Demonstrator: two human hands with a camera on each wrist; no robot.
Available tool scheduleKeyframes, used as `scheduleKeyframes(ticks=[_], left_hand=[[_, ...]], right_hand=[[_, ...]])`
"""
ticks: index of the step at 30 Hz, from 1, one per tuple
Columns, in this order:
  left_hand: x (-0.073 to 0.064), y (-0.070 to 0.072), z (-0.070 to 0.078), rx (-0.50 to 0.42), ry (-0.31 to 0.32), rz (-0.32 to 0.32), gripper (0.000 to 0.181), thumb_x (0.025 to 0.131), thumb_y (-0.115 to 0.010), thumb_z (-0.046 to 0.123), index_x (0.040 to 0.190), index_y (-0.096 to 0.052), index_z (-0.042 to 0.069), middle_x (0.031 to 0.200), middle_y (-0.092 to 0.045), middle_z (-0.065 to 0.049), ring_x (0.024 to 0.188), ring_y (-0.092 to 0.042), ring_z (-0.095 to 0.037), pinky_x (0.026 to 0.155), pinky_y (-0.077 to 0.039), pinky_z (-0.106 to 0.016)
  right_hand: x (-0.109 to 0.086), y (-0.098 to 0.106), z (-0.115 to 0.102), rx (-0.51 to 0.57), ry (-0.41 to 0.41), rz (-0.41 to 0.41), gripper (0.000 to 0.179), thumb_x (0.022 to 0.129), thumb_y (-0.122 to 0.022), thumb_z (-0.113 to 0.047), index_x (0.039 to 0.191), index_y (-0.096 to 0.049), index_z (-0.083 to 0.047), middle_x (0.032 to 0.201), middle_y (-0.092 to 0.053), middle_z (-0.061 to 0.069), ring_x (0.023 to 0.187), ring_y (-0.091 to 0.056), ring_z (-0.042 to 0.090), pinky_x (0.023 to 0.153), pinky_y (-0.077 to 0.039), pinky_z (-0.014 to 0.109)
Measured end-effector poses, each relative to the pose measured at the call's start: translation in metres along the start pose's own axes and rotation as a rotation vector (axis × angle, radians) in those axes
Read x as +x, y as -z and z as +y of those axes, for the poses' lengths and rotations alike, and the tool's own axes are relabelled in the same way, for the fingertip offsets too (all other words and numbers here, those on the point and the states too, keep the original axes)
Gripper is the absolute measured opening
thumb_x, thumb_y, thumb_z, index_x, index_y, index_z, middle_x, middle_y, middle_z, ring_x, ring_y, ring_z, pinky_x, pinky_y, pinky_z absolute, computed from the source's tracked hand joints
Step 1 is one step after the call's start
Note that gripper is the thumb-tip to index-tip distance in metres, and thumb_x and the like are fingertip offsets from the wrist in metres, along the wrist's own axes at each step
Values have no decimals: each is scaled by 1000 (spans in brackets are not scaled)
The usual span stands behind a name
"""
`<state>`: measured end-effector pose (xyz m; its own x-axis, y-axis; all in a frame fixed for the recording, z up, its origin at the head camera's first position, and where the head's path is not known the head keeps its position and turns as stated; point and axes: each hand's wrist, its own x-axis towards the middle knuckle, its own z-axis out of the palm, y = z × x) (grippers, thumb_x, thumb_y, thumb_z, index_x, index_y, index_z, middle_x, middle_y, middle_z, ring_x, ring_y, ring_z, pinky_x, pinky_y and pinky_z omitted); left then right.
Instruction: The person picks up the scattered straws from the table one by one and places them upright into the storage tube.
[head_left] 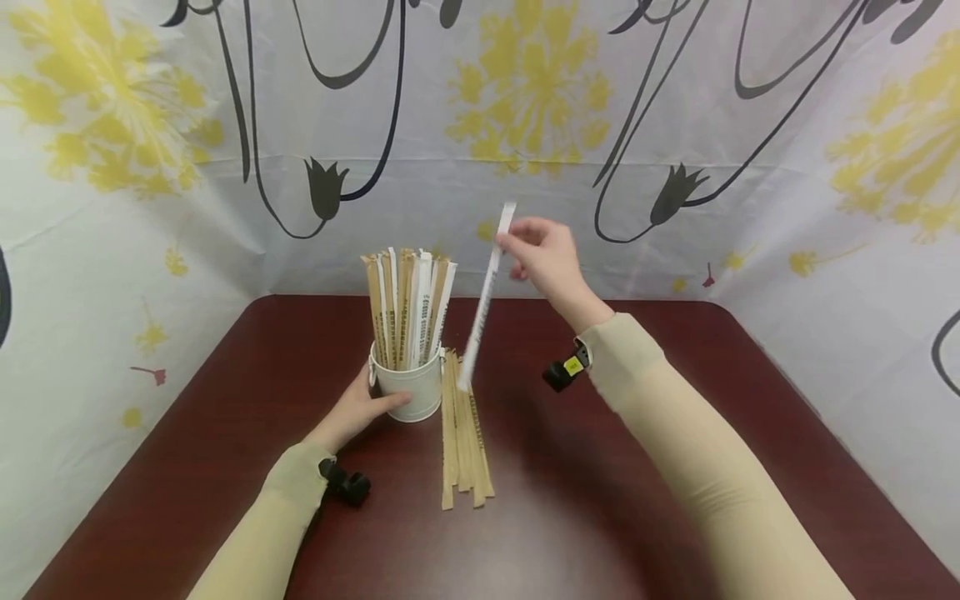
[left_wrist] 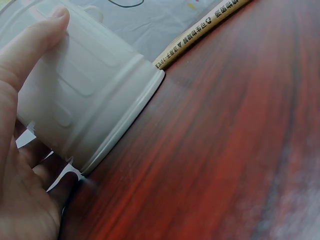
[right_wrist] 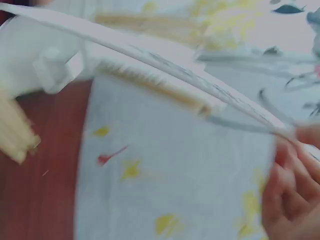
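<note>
My right hand (head_left: 547,257) pinches a white paper-wrapped straw (head_left: 483,308) near its top end and holds it up, slanted, to the right of a small white bucket (head_left: 417,390). Around the bucket's left side my left hand (head_left: 360,410) holds on, thumb across the front; in the left wrist view the bucket's base (left_wrist: 120,132) is at the tabletop. Brown and white wrapped straws (head_left: 408,308) stand upright in the bucket. Beside it, brown wrapped straws (head_left: 462,442) lie in a loose row, the lower end of the held straw overlapping their far ends in the head view.
The dark red wooden table (head_left: 360,542) has its far edge against a hanging white cloth (head_left: 435,100) printed with yellow flowers and dark stems. The cloth also closes in both sides. Each wrist wears a small black camera (head_left: 566,371).
</note>
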<state>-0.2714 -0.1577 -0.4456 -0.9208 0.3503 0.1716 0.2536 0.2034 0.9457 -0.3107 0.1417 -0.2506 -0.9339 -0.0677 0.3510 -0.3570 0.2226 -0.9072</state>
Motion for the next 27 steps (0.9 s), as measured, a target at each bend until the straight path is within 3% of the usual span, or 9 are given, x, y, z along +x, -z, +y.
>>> scheduleKeyframes(ticks=[3, 7, 15, 23, 27], left_hand=[[-1, 2, -1, 7, -1, 11, 98, 84, -78, 18, 156, -11, 27, 153, -30, -6, 138, -30, -25, 110, -23, -50], [0, 3, -1, 11, 5, 8, 100, 84, -78, 22, 156, -10, 31, 153, -32, -5, 137, -31, -24, 110, -24, -50], [0, -2, -2, 21, -3, 17, 101, 83, -79, 22, 156, -9, 29, 155, -29, -5, 139, -27, -24, 111, -20, -50], [1, -2, -1, 19, -4, 43, 101, 82, -80, 22, 156, -11, 32, 155, -27, -1, 140, -25, -21, 112, -17, -48], [1, -2, -2, 27, 4, 43, 101, 83, -79, 21, 156, -10, 30, 156, -26, -3, 140, -24, -22, 112, -16, -48]], right_hand=[[3, -9, -17, 70, 107, 109, 19, 90, -70, -19, 100, -69, -2, 83, -68, 7, 48, -53, 14, 54, -50, 27], [6, -24, -20, 40, 165, 130, 19, 90, -70, -19, 99, -69, -3, 84, -68, 7, 48, -53, 15, 54, -51, 27], [0, -54, 25, -59, 162, 14, 19, 91, -70, -19, 99, -69, -1, 83, -68, 8, 53, -58, 24, 55, -53, 34], [-13, -68, 62, -139, 72, -124, 18, 91, -69, -25, 95, -69, -7, 83, -67, 8, 55, -61, 24, 59, -54, 39], [-20, -70, 82, -191, 17, -205, 22, 91, -69, -28, 95, -70, -7, 85, -69, 10, 62, -64, 31, 61, -54, 37]])
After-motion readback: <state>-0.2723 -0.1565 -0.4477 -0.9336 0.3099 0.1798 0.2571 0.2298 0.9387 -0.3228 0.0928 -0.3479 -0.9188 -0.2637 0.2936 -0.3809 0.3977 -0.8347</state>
